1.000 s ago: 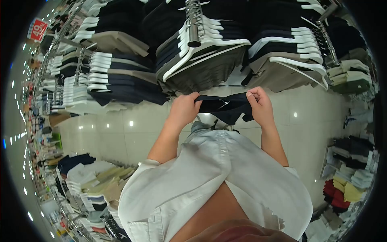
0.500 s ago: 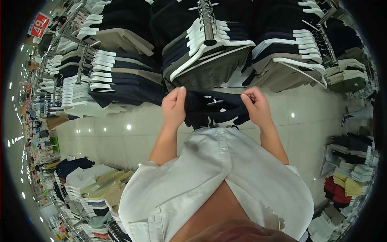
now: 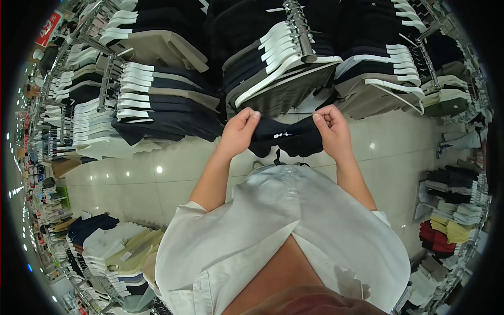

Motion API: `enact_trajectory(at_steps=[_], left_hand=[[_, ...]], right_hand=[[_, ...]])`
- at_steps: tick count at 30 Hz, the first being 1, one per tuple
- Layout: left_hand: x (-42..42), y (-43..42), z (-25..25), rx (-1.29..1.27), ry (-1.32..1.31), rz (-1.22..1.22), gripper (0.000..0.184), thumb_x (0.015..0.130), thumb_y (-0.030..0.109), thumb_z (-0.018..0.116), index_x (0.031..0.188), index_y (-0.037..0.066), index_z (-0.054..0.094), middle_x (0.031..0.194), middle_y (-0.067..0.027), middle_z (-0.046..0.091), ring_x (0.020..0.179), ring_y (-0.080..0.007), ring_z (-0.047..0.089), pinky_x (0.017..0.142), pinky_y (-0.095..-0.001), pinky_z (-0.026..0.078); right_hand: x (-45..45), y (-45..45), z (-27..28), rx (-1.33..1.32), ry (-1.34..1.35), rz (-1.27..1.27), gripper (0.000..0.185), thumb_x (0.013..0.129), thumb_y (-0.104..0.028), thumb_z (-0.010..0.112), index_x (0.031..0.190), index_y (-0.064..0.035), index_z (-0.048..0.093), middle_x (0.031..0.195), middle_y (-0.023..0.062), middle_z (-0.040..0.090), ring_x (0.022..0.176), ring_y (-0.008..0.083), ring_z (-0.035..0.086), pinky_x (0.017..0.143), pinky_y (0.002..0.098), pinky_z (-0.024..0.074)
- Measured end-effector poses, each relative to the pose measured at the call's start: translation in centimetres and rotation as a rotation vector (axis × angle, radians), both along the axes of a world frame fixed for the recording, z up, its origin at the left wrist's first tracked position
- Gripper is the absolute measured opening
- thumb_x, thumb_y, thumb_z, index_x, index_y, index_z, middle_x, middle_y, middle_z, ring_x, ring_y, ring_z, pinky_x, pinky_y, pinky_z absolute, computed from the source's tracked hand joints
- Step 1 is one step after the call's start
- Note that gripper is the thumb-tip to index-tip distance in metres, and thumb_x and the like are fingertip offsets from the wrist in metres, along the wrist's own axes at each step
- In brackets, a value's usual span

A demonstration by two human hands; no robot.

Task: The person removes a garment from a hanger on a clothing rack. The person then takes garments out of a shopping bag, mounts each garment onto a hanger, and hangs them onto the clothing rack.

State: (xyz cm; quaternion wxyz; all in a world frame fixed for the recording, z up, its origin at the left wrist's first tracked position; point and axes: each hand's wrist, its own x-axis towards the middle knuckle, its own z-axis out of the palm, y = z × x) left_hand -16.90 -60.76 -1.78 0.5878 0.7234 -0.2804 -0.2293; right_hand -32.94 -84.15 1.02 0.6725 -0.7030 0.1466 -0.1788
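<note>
Looking forward and down over the shirt (image 3: 283, 205) from head height, close above left grip (image 3: 239, 131) and right grip (image 3: 333, 132).

A dark, nearly black cloth garment (image 3: 287, 144), with a small white patch (image 3: 283, 135) near its middle, spans the gap between the person's left hand (image 3: 239, 131) and right hand (image 3: 334, 132), its lower edge hanging unevenly.

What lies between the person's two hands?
In the head view, a dark garment spans the gap between the left hand and the right hand, both gripping it; a small white mark shows near its middle.
</note>
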Motion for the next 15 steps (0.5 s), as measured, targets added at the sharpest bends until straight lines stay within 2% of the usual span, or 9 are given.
enact_trajectory(at_steps=[1,2,3,5,8,11,12,14,15], left_hand=[[0.0,0.2,0.0,-0.012,-0.042,-0.025,0.033,0.101,0.029,0.072,0.092,0.005,0.052,0.079,0.0000,0.055,0.075,-0.0119,0.048,0.071,-0.0299,0.045],[0.3,0.8,-0.7,0.026,-0.057,-0.074,0.043,0.090,0.035,0.083,0.103,0.006,0.053,0.084,-0.0020,0.063,0.079,-0.0144,0.057,0.075,-0.0320,0.048],[-0.2,0.9,0.4,0.069,-0.151,-0.056,0.061,0.081,0.038,0.089,0.121,0.006,0.056,0.094,-0.0065,0.070,0.086,-0.0209,0.065,0.079,-0.0352,0.051],[-0.9,0.8,3.7,0.171,-0.126,-0.149,0.048,0.089,0.021,0.084,0.129,0.007,0.062,0.106,-0.0101,0.068,0.095,-0.0201,0.063,0.084,-0.0311,0.049],[0.7,1.0,2.2,0.357,-0.109,-0.297,0.032,0.094,0.016,0.079,0.124,0.008,0.071,0.100,-0.0106,0.070,0.087,-0.0216,0.065,0.078,-0.0323,0.051],[0.0,0.8,0.3,-0.054,-0.212,-0.104,0.013,0.100,0.011,0.071,0.108,0.003,0.076,0.091,-0.0054,0.072,0.079,-0.0139,0.065,0.072,-0.0283,0.051],[-0.3,0.7,0.3,-0.072,0.000,-0.064,0.014,0.101,0.013,0.070,0.108,0.002,0.076,0.090,-0.0040,0.072,0.079,-0.0126,0.065,0.071,-0.0284,0.051],[-0.9,0.5,0.4,-0.116,0.423,0.017,0.017,0.102,0.016,0.069,0.106,0.001,0.076,0.087,-0.0011,0.073,0.077,-0.0098,0.064,0.070,-0.0285,0.050],[-1.0,0.4,0.7,-0.155,0.438,0.019,0.018,0.103,0.016,0.068,0.106,0.000,0.076,0.088,-0.0003,0.072,0.078,-0.0080,0.063,0.070,-0.0269,0.050]], right_hand=[[0.5,0.3,0.2,-0.005,-0.011,-0.003,0.012,0.106,-0.013,0.066,0.103,-0.0020,0.062,0.090,-0.0005,0.066,0.082,0.0043,0.060,0.074,0.0218,0.0477],[1.1,0.7,0.5,-0.009,-0.021,-0.005,0.012,0.106,-0.012,0.066,0.103,-0.0021,0.062,0.090,-0.0006,0.066,0.082,0.0042,0.060,0.074,0.0217,0.0477],[1.6,1.1,0.7,-0.011,-0.030,-0.007,0.011,0.105,-0.012,0.066,0.103,-0.0021,0.062,0.090,-0.0008,0.066,0.082,0.0041,0.060,0.074,0.0216,0.0476],[2.5,1.7,1.6,0.011,-0.030,0.024,0.011,0.105,-0.012,0.066,0.102,-0.0021,0.062,0.090,-0.0005,0.066,0.083,0.0040,0.060,0.075,0.0215,0.0476],[3.4,2.0,1.6,0.001,-0.049,0.056,0.010,0.105,-0.011,0.066,0.105,-0.0018,0.062,0.092,-0.0005,0.066,0.086,0.0036,0.059,0.075,0.0211,0.0476],[3.9,2.5,1.9,-0.009,-0.086,0.056,0.009,0.103,-0.009,0.068,0.109,-0.0025,0.066,0.093,0.0004,0.066,0.085,0.0063,0.061,0.075,0.0227,0.0487],[4.1,2.6,2.2,-0.009,-0.101,0.054,0.010,0.102,-0.008,0.070,0.109,-0.0030,0.068,0.093,0.0009,0.066,0.084,0.0077,0.062,0.075,0.0236,0.0492],[4.4,1.7,3.0,-0.390,-0.158,0.213,0.011,0.097,-0.007,0.073,0.108,-0.0061,0.072,0.094,0.0026,0.064,0.083,0.0133,0.063,0.075,0.0269,0.0506],[4.5,1.3,3.3,-0.580,-0.190,0.290,0.013,0.095,-0.006,0.075,0.108,-0.0077,0.074,0.094,0.0035,0.063,0.082,0.0160,0.064,0.075,0.0285,0.0513]])
